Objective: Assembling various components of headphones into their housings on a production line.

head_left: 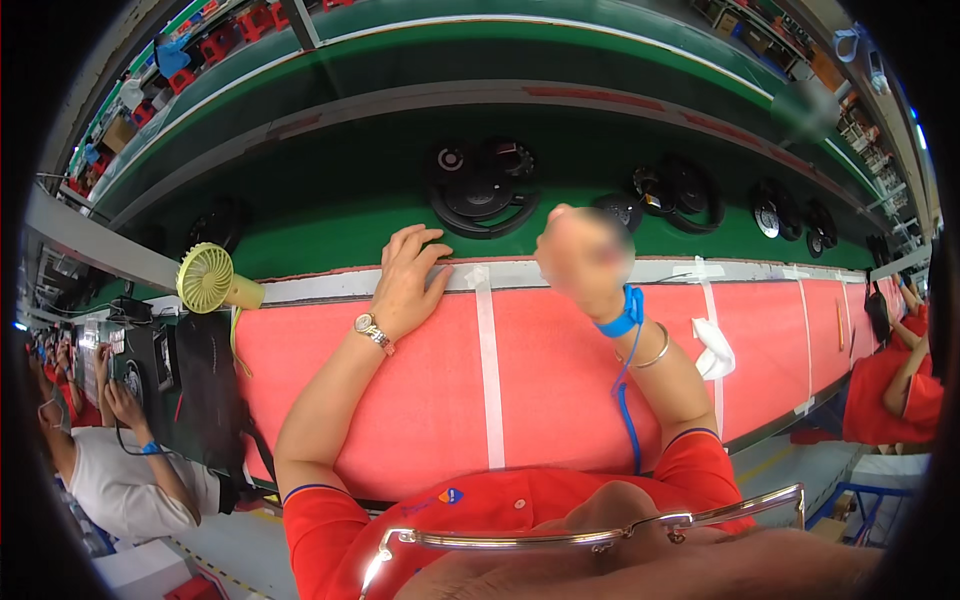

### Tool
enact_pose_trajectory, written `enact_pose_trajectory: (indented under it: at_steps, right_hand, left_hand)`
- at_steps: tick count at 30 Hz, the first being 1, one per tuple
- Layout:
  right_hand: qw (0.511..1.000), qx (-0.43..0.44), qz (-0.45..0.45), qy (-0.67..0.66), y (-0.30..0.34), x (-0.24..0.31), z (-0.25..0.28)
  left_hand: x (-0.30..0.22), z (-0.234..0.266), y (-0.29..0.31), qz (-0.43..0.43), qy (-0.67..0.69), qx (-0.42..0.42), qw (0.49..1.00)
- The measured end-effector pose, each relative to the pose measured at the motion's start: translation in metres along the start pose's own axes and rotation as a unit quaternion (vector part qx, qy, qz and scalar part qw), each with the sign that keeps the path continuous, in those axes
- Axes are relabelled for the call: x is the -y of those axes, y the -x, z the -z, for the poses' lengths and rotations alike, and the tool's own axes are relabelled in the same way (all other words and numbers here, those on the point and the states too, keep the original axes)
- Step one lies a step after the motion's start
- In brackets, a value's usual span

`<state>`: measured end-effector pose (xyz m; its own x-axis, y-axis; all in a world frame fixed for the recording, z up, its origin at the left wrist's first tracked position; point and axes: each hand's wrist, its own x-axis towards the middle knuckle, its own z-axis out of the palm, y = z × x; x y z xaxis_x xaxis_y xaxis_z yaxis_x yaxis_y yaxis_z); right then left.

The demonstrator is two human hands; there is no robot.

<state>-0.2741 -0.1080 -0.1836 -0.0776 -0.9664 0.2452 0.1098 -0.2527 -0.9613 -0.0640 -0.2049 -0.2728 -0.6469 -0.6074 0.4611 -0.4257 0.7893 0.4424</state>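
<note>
My left hand (408,285) lies palm down with its fingers apart at the far edge of the red work mat (415,390), over the pale border strip. It holds nothing. Its fingertips are close to a black device with a curved, steering-wheel-like rim (485,190) on the green belt (370,190). My right hand (588,255) is raised near the same edge, smeared by a blur. Whether its fingers hold anything is hidden. A blue wrist strap (628,312) circles that wrist, and its coiled cord (628,425) runs down over the mat.
More black wheel-shaped devices (685,195) sit along the belt to the right. A yellow handheld fan (210,280) stands at the mat's left corner, beside a black bag (212,385). A crumpled white cloth (713,350) lies right of my forearm. Co-workers (135,470) sit on both sides.
</note>
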Motion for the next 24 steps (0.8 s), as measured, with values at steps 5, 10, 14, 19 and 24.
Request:
enact_pose_trajectory:
  at_steps: [5, 10, 14, 19, 24]
  right_hand:
    - [0.997, 0.009, -0.076, 0.005, -0.013, -0.022, 0.009]
    - [0.998, -0.021, -0.039, -0.043, -0.016, -0.033, 0.021]
    - [0.994, -0.067, 0.01, -0.081, -0.02, -0.044, 0.031]
    - [0.995, -0.064, 0.019, -0.067, -0.012, -0.076, 0.015]
    - [0.931, 0.092, 0.031, 0.352, -0.003, -0.074, 0.01]
  left_hand:
    - [0.0, -0.003, 0.0, 0.017, -0.006, 0.009, 1.0]
    - [0.004, -0.005, -0.002, 0.024, -0.014, 0.0, 1.0]
    - [0.028, 0.007, -0.01, 0.051, -0.116, -0.057, 0.99]
    - [0.122, 0.04, 0.025, 0.268, -0.365, -0.099, 0.886]
    - [0.16, 0.044, 0.015, 0.382, -0.367, -0.149, 0.835]
